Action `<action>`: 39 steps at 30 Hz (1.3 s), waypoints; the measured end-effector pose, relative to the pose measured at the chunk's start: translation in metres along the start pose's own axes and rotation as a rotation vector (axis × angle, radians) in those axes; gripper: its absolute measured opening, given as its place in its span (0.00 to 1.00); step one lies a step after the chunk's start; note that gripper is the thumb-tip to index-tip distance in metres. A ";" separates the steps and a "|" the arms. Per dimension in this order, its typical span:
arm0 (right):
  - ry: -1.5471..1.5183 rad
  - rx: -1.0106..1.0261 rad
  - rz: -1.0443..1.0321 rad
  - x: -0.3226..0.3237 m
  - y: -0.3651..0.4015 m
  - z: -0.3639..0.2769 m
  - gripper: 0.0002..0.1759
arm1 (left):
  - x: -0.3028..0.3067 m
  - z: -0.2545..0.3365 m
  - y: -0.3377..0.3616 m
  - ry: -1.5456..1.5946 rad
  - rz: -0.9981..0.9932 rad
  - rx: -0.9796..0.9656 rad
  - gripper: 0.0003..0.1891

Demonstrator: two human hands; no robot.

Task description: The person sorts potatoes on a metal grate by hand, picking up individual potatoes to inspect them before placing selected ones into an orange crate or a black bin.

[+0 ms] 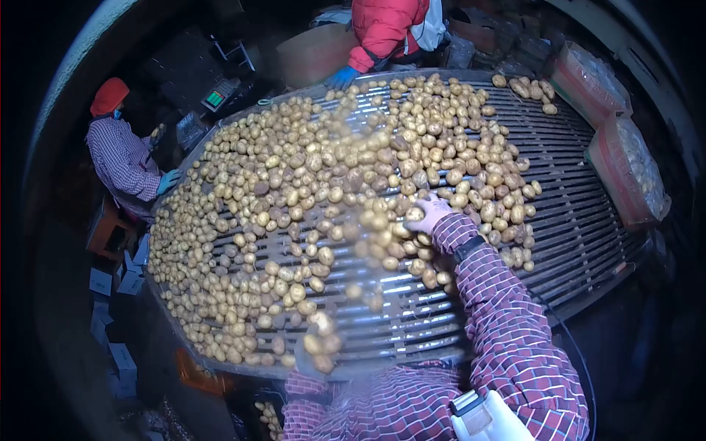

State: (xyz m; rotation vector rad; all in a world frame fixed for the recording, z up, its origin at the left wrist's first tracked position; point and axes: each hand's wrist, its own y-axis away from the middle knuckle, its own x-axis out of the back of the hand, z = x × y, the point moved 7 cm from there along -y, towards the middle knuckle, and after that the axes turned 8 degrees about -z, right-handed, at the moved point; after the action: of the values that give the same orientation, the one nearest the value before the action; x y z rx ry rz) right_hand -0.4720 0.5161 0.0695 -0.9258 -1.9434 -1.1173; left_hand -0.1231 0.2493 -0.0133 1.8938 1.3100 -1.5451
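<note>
Potatoes (294, 162) lie spread over a slatted metal table (419, 323). My right hand (430, 213), in a pale pink glove, reaches over the middle of the potatoes with its fingers curled round one potato (415, 214). Near the front edge is my left hand (305, 359), blurred and mostly covered by several potatoes (322, 342) at its fingers; how its fingers are set is hidden. Both my sleeves are checked.
Across the table a person in a red jacket (382, 29) rests a blue-gloved hand on the rim. At the left edge stands a person in a checked shirt (121, 158). Filled bags (629, 169) stand on the right side; white boxes (129, 275) are at the lower left.
</note>
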 end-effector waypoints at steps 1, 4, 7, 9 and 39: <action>0.038 0.053 -0.108 -0.008 0.011 -0.011 0.44 | -0.004 0.000 -0.003 -0.041 0.005 0.036 0.35; -0.020 0.054 0.002 -0.011 0.030 -0.012 0.43 | -0.017 -0.007 -0.011 -0.110 0.013 0.037 0.34; -0.694 0.111 0.336 -0.002 0.046 -0.010 0.33 | -0.028 -0.010 -0.012 -0.264 0.096 -0.167 0.32; -1.734 0.079 -0.059 -0.033 0.047 -0.032 0.21 | -0.031 -0.011 0.017 -0.750 0.487 -0.571 0.29; -1.321 0.080 -0.228 -0.119 0.072 -0.038 0.16 | -0.025 0.011 0.445 -0.538 1.420 -1.654 0.24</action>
State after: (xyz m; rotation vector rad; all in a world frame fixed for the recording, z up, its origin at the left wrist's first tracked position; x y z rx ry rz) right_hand -0.3435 0.4804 0.0131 -1.6568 -3.1382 -0.4706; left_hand 0.2382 0.0068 -0.1110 0.6445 0.2914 0.0619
